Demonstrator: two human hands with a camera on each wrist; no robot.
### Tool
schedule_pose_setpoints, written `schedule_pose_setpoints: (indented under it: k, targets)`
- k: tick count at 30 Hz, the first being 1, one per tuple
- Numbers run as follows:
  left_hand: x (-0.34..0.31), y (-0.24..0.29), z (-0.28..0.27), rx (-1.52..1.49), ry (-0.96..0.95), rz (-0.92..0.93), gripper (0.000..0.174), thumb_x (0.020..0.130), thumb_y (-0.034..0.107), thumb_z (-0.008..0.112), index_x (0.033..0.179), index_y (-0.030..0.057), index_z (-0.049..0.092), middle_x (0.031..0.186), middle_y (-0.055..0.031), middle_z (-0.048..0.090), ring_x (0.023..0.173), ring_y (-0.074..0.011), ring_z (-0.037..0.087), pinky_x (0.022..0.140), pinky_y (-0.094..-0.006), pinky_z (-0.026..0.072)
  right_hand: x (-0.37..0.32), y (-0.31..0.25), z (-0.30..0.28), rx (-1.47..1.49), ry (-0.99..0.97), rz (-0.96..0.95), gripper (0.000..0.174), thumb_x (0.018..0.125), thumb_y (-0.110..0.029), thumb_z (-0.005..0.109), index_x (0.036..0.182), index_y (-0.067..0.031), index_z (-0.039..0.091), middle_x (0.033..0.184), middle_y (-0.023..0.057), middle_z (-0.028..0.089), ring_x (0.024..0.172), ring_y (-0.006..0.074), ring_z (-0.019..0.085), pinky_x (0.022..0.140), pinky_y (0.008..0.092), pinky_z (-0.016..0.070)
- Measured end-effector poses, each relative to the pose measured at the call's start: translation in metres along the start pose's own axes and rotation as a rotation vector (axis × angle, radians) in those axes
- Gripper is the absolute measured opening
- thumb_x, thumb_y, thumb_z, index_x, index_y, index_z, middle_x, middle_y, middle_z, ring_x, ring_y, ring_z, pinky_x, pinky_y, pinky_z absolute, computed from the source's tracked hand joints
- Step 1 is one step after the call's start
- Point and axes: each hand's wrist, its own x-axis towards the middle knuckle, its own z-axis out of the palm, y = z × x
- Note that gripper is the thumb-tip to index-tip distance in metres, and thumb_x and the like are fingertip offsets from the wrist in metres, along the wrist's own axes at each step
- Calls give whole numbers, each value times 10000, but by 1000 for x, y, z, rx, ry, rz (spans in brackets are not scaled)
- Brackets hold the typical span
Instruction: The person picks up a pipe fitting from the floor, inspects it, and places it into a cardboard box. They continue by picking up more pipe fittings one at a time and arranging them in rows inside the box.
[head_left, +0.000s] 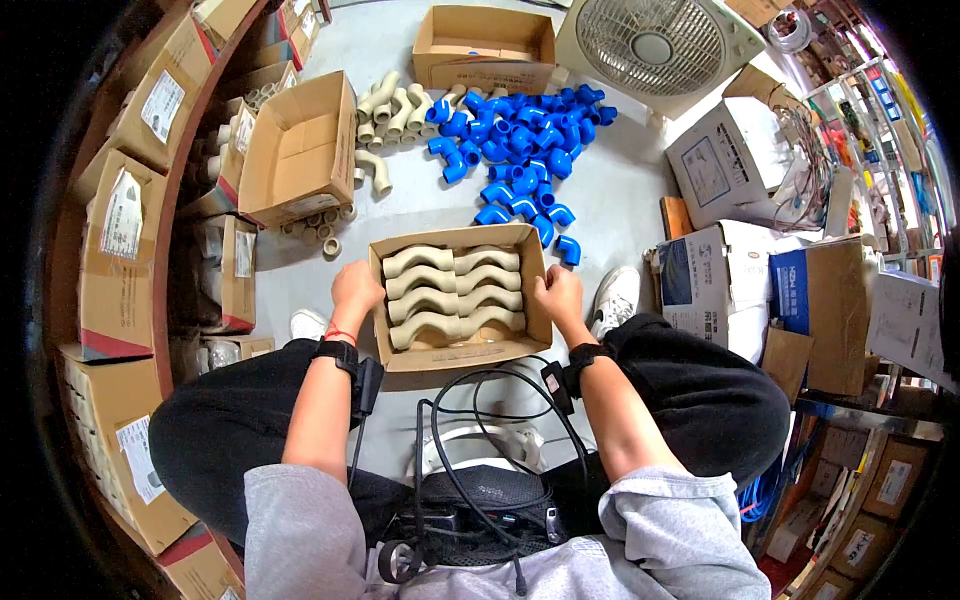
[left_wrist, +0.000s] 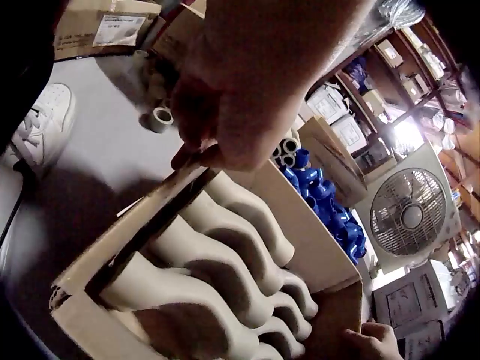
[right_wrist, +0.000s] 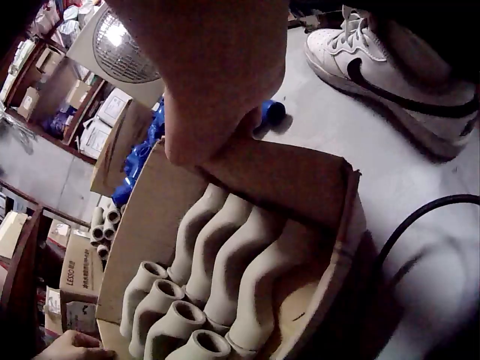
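Observation:
An open cardboard box (head_left: 461, 363) stands between the person's knees, holding two columns of beige wavy bridge-bend pipe fittings (head_left: 424, 303). The left hand (head_left: 358, 289) grips the top of the box's left wall, its fingers bent at the rim in the left wrist view. On the opposite side the right hand (head_left: 558, 298) holds the right wall in the same way. Part of its fingers is hidden behind the wrist in the right wrist view. The fittings (right_wrist: 247, 262) lie side by side inside, with bare cardboard showing along the near end.
Blue elbow fittings (head_left: 520, 140) are heaped on the floor beyond the box, beside loose beige bends (head_left: 402, 108). An empty carton (head_left: 297, 155) stands left, another (head_left: 484, 40) farther back near a box fan (head_left: 652, 48). Cartons line both sides; a black cable (head_left: 440, 440) loops near the lap.

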Motion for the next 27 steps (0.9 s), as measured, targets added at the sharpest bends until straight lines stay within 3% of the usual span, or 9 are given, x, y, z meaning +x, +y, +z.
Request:
schedule_pose_setpoints:
  k: [3,8,12,18,22,23,27]
  targets:
    - [9,-5,0,28,-53,-16,249,550,123,605,777,22,612,812,-176,587,778,-306,571,674,-366,466,8,-5,2,7,-32,16,184,608,-170,558,607,12,533,623,207,541,614,354,536,588,406,433]
    - [15,-10,-3,36,-136,-36,281,639,215,570,840,22,601,889,-178,573,855,-315,547,716,-390,447,29,3,4,-136,-228,-5,244,610,-243,561,627,0,559,659,200,558,653,346,550,599,394,442]
    - [27,-21,4,73,-225,47,303,628,204,567,859,11,595,904,-207,555,858,-318,541,726,-373,442,38,7,2,-253,-372,-53,226,603,-221,545,675,-13,599,711,205,566,694,343,556,635,399,454]
    - [36,-39,15,-117,-331,37,399,567,252,601,838,-40,576,878,-237,549,833,-343,540,715,-357,438,42,27,13,-261,-427,-142,216,605,-199,541,718,-29,609,737,196,574,706,332,562,653,383,458]
    - [18,-36,11,-263,-294,-86,433,563,287,606,815,-63,576,867,-248,552,823,-346,548,712,-345,440,35,18,0,-228,-438,-136,256,608,-215,563,779,-32,612,781,191,579,760,310,566,676,366,453]
    - [30,-47,35,-306,-297,-59,460,559,316,619,817,-63,579,842,-236,567,807,-330,559,699,-347,441,34,15,-2,-215,-467,-102,250,607,-189,559,794,-30,610,794,188,583,771,306,568,685,358,452]
    - [17,-52,38,-416,-323,-25,489,573,367,635,835,-43,587,789,-193,593,763,-289,579,671,-332,442,27,18,0,-126,-439,-78,308,582,-162,559,859,-37,605,791,184,589,750,291,581,678,342,457]
